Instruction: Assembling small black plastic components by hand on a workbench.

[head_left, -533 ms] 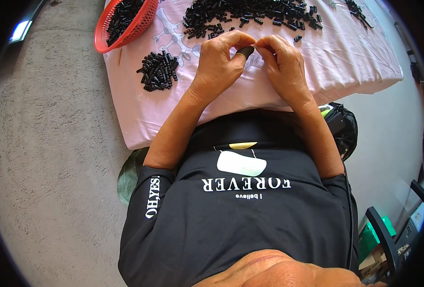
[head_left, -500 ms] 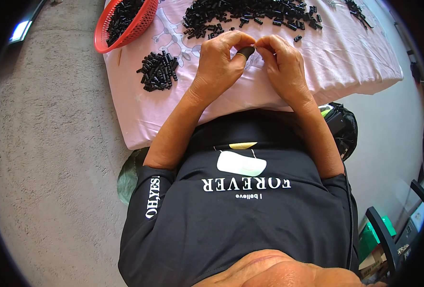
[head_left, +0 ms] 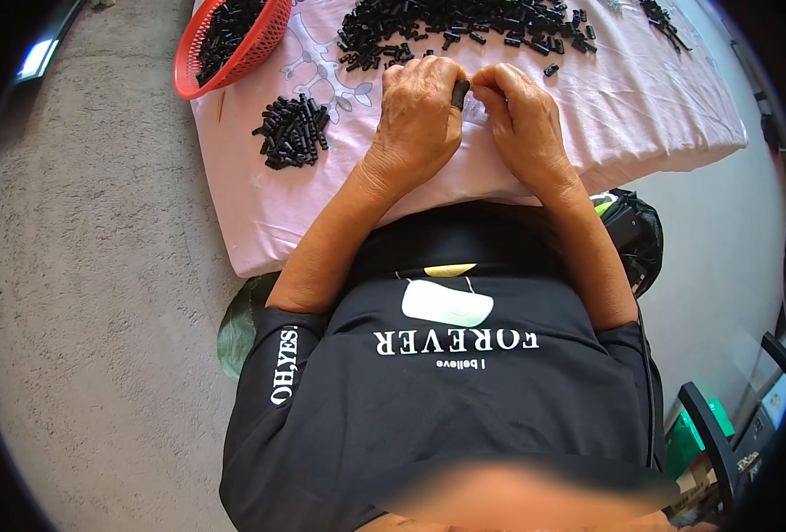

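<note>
My left hand (head_left: 418, 120) is closed in a pinch over the cloth-covered table, its back turned up. A black cover (head_left: 459, 94) sits on its thumb. Fingertip to fingertip with it, my right hand (head_left: 524, 120) is also pinched closed. Whatever lies between the fingertips is hidden or too small to name. Just beyond the hands spreads a large heap of small black tubular plastic pieces (head_left: 464, 19). Left of my left wrist is a smaller pile of similar black pieces (head_left: 292, 133).
A red plastic basket (head_left: 269, 49) of black pieces stands at the table's far left edge. One loose black piece (head_left: 551, 70) lies beyond my right hand. Dark thin pieces (head_left: 665, 25) rest at the far right of the pink cloth (head_left: 641, 115). A black bag (head_left: 634, 235) is beside the table.
My left hand has rolled over, so its back now faces up and its thumb is more tucked in. The right hand stays nearly in place.
</note>
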A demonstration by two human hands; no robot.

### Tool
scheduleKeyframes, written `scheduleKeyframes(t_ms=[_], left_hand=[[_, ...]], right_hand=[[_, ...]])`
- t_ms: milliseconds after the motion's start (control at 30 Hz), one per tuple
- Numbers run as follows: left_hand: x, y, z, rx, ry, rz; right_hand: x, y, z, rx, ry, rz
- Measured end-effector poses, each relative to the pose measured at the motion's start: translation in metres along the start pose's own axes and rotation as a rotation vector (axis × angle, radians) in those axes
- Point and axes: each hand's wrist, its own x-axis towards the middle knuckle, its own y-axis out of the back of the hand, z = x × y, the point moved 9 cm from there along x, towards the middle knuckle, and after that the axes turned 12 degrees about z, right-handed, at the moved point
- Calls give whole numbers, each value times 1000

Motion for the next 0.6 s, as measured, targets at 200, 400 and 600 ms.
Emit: scheduleKeyframes(t_ms=[200, 400, 600], left_hand=[[0, 3, -3, -6, 32, 56], [2, 7, -30, 9, 182, 71], [-2, 10, -35, 74, 125, 2]], right_hand=[[0, -1, 1, 31, -51, -22], [0, -4, 1, -21, -5, -33], [1, -9, 1, -78, 5, -54]])
